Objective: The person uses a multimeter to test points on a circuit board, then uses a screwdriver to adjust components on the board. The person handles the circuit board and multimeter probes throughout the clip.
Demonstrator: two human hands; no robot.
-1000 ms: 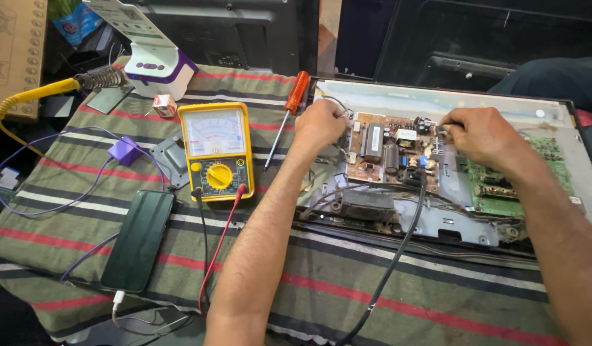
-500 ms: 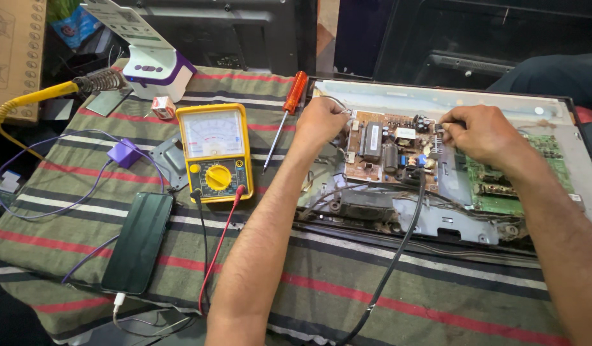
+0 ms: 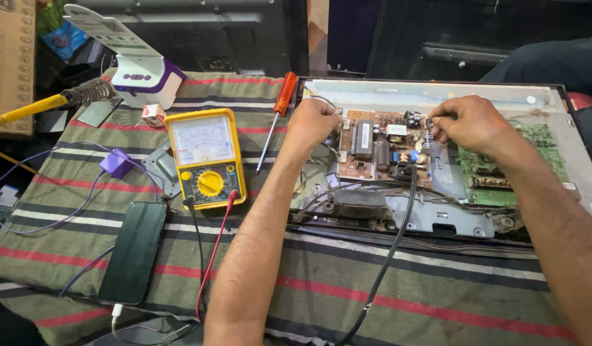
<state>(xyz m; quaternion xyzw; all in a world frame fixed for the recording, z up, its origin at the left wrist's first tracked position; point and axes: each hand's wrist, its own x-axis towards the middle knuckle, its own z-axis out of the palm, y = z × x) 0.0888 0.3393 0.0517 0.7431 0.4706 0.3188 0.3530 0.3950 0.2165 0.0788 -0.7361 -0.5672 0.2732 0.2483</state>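
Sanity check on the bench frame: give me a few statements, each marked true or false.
1. Both hands are at the brown circuit board. True.
2. The left hand holds the red-handled screwdriver. False: it lies on the striped cloth, untouched.
3. The yellow multimeter has a black and a red lead plugged in. True.
4. The dark phone lies on top of the multimeter. False: it lies on the cloth, nearer the camera.
5. The right hand rests on the green board. False: its fingertips are at the brown board's top edge.

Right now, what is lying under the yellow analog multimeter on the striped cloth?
A grey metal bracket pokes out from under the yellow analog multimeter, on the striped cloth. How far the bracket reaches under the meter is covered.
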